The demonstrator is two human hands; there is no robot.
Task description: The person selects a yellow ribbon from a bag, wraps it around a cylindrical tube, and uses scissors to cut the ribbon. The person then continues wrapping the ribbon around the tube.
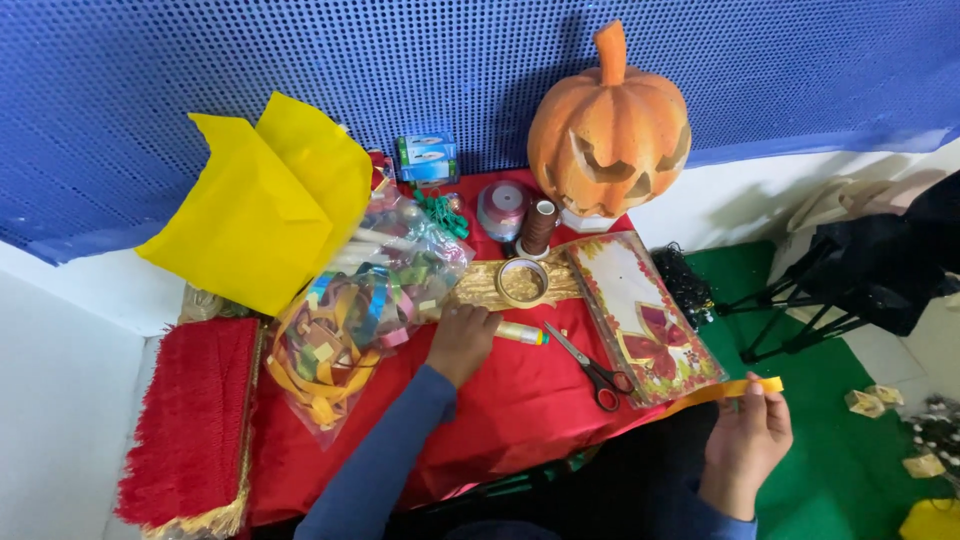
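a red fringed cloth (195, 420) is lying at the far left, with yellow tissue paper (265, 205) standing behind it. a clear bag of coloured paper strips (350, 330) is sitting on the red table cover (510, 405). the left hand (462, 342) is closing around a glue stick (520, 332), just beside the bag. scissors (592, 368) are lying near a floral card (645, 315), below an orange pumpkin (610, 125). the right hand (745, 440) is pinching an orange paper strip (725, 390) off the table's right edge.
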